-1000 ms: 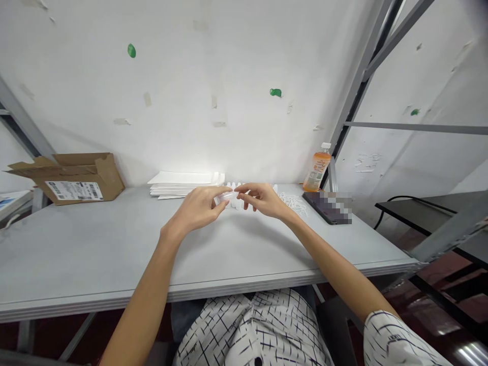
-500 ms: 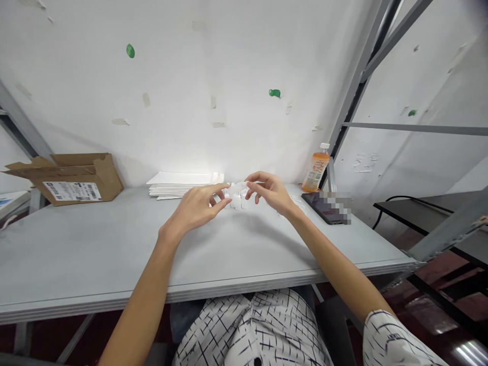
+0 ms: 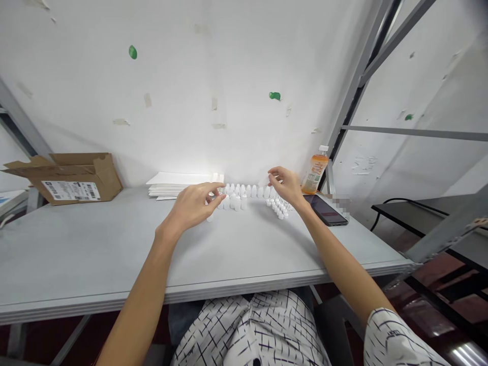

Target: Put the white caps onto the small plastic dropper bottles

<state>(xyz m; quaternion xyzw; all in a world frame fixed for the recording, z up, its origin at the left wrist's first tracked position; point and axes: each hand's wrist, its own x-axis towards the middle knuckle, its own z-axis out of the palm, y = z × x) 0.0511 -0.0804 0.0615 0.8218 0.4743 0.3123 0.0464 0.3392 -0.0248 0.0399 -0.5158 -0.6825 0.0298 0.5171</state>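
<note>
My left hand (image 3: 194,204) hovers at the left end of a group of small white bottles (image 3: 237,203); its thumb and forefinger are apart, with no object clearly between them. A white bottle partly shows beneath that hand. On the right, my right hand (image 3: 286,186) pinches a pale translucent piece (image 3: 263,179), whose exact kind is blurred against the wall. Behind, more small white bottles (image 3: 254,191) stand in a row reaching toward my right hand. Below my right hand lies a cluster of small white caps or tips (image 3: 281,209), partly hidden by the wrist.
A stack of white papers or envelopes (image 3: 179,184) lies against the wall. An open cardboard box (image 3: 82,178) stands far left on the grey table (image 3: 125,244). An orange drink bottle (image 3: 315,170) and a phone (image 3: 327,209) are at the right, beside a metal frame.
My right hand has moved right and away from my left, taking the translucent piece along. The left hand has shifted slightly left. The bottles and the small white cluster now show between them.
</note>
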